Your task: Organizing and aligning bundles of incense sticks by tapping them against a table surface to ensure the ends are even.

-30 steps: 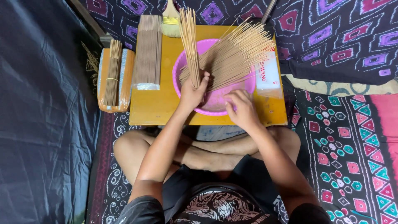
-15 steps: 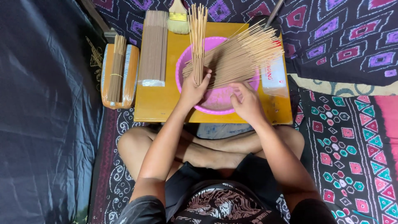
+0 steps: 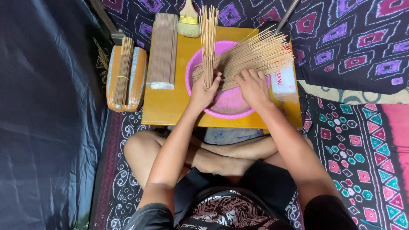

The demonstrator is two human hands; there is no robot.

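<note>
A tied bundle (image 3: 124,70) lies at far left; a flat stack (image 3: 162,49) rests on the bench (image 3: 170,108). Left hand (image 3: 202,93) grips 1 upright bunch (image 3: 208,42) over the bowl (image 3: 226,108). Right hand (image 3: 254,88) lies open on the fanned sticks (image 3: 255,55). Most sticks appear unsorted.

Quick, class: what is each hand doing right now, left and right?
Left hand: closed around an upright bunch of sticks.
Right hand: open, fingers flat on the fanned sticks over the pink bowl.
</note>
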